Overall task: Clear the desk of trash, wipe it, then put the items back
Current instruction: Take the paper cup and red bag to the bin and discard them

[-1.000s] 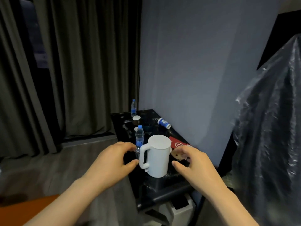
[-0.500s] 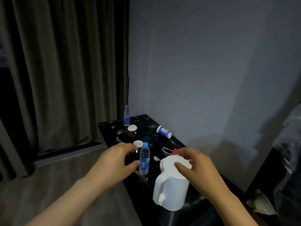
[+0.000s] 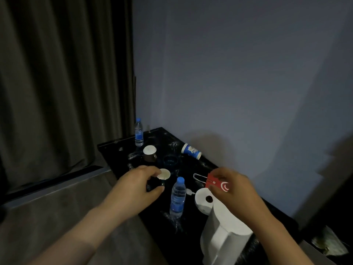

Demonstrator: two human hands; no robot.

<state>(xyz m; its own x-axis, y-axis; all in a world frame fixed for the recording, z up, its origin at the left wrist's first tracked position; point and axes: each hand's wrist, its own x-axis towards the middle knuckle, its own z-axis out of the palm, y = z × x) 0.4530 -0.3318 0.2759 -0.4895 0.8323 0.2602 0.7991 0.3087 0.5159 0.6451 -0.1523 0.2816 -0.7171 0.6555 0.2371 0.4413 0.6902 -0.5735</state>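
A black glossy desk [image 3: 193,170] runs along the wall. My right hand [image 3: 236,188] pinches a small red packet [image 3: 214,182] above the white kettle [image 3: 221,228] near the front. My left hand [image 3: 138,183] curls around a dark cup with a white lid [image 3: 164,174]. Between my hands stands a small water bottle [image 3: 177,197] with a blue cap. A blue-and-white paper cup [image 3: 191,151] lies on its side by the wall.
Another water bottle [image 3: 138,132] stands at the far corner, near a second lidded dark cup [image 3: 150,153] and a glass ashtray [image 3: 170,161]. A white wire loop [image 3: 198,177] lies by the packet. Grey curtains [image 3: 63,83] hang on the left. Crumpled trash [image 3: 328,243] sits at lower right.
The view has tilted down and closer to the desk. My right hand left the kettle lid and now holds the red packet. My left hand has reached the lidded cup.
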